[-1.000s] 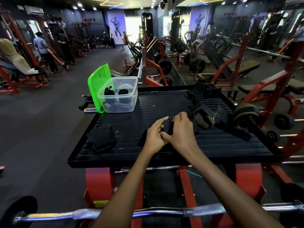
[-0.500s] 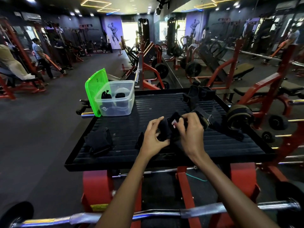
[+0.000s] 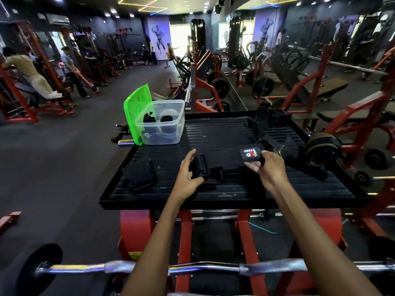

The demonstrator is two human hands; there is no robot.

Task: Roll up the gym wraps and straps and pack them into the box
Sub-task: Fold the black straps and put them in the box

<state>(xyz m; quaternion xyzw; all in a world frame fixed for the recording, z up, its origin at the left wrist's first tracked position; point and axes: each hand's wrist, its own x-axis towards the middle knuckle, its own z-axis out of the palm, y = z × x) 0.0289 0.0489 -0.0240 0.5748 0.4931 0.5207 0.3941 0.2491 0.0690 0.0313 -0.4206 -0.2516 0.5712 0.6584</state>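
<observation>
With the black wrap (image 3: 224,160) stretched flat on the desk (image 3: 213,129), left hand (image 3: 189,175) loosely open touching its buckle end and right hand (image 3: 269,167) pinching its labelled end, a slack start would likely roll loose; two rolls sit in the one box (image 3: 164,122).

Left hand (image 3: 188,174) fingers spread, relaxed; right hand (image 3: 268,167) pinching.
</observation>
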